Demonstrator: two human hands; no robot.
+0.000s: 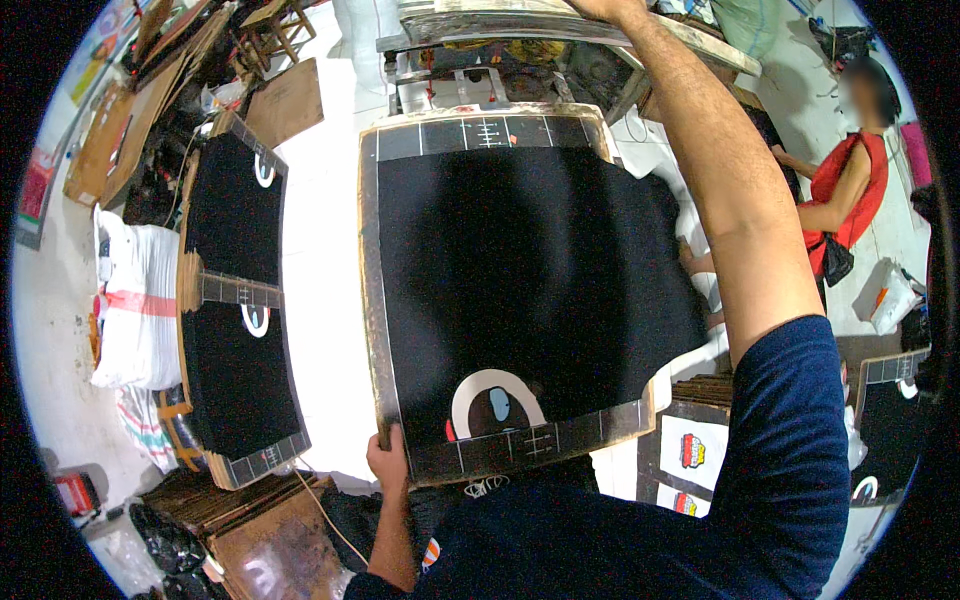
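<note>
In front of me lies a large board [369,250] with ruled dark strips at its ends, covered by a black fabric panel [520,270]. A cream arch with a blue and brown shape [497,400] is printed near its front edge. My left hand [388,458] is closed round the board's near left corner. My right arm reaches far forward, and my right hand [608,8] grips the edge of a pale wooden frame [690,42] at the top; its fingertips are partly cut off. At the fabric's right edge, fingers of another hand [692,260] show, partly hidden behind my arm.
To the left stands another long board with black panels [235,210] bearing similar prints. Stacked boards [250,530] lie at lower left. A metal stand [480,85] is beyond my board. A person in red [848,190] is at the right, near more stacked boards [700,390].
</note>
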